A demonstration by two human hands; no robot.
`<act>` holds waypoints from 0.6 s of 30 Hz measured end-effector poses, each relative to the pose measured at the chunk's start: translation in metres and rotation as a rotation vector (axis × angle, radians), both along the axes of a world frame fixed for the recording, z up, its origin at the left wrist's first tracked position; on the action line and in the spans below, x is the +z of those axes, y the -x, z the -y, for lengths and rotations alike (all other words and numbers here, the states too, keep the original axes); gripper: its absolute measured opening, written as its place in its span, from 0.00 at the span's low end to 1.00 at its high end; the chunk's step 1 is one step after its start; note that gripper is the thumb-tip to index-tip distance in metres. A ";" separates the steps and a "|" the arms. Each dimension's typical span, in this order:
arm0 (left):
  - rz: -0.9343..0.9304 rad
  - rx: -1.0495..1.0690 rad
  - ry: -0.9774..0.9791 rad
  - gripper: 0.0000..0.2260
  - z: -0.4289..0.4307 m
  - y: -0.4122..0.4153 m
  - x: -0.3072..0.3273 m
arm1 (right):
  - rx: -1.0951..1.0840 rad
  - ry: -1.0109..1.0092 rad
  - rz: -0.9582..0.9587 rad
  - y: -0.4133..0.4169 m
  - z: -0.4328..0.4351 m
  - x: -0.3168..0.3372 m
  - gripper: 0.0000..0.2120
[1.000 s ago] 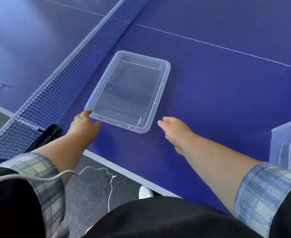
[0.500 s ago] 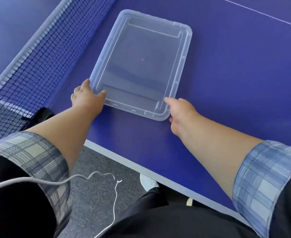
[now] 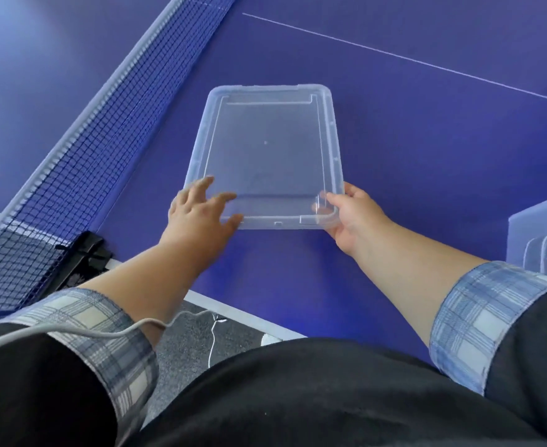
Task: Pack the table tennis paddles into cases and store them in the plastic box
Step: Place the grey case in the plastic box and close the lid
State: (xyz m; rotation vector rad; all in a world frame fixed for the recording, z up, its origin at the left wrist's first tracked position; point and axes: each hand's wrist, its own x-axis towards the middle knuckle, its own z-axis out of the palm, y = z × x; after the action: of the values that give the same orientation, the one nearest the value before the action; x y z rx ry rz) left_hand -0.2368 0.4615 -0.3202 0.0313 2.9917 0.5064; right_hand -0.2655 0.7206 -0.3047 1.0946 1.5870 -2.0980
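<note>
Grasping the clear lid (image 3: 267, 150) looks like an early step: no paddles or cases show, so the box is probably being readied. From the left, the net (image 3: 82, 130) runs diagonally across the blue table (image 3: 427, 140). The left hand (image 3: 201, 217), arm outstretched, lies fingers spread on the lid's near left corner, thumb at its edge. The right hand (image 3: 351, 214), also reaching forward, pinches the near right corner, thumb on top, fingers beneath. Next, the lid likely needs lifting and moving aside, kept level.
</note>
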 end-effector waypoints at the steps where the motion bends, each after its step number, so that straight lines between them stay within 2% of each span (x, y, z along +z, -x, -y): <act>1: -0.039 -0.158 -0.002 0.20 -0.009 0.001 0.011 | -0.015 0.017 -0.011 0.000 -0.008 0.007 0.19; 3: -0.065 -0.373 0.024 0.19 -0.031 0.006 0.034 | -0.060 0.052 -0.029 -0.002 -0.025 0.024 0.20; 5: -0.086 -0.467 0.070 0.18 -0.055 0.011 0.055 | -0.105 0.071 -0.058 -0.006 -0.044 0.041 0.17; 13: -0.196 -0.559 -0.031 0.15 -0.177 0.019 0.114 | -0.502 0.284 -0.191 -0.036 -0.105 0.103 0.11; 18: -0.209 -0.670 -0.076 0.11 -0.262 0.003 0.148 | -0.626 0.348 -0.263 -0.060 -0.161 0.125 0.14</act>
State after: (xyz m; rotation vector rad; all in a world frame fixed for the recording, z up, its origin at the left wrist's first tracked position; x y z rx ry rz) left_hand -0.2394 0.7235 -0.1717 1.1023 2.8827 0.5472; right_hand -0.2058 0.8820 -0.1798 1.3475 0.9712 -2.8852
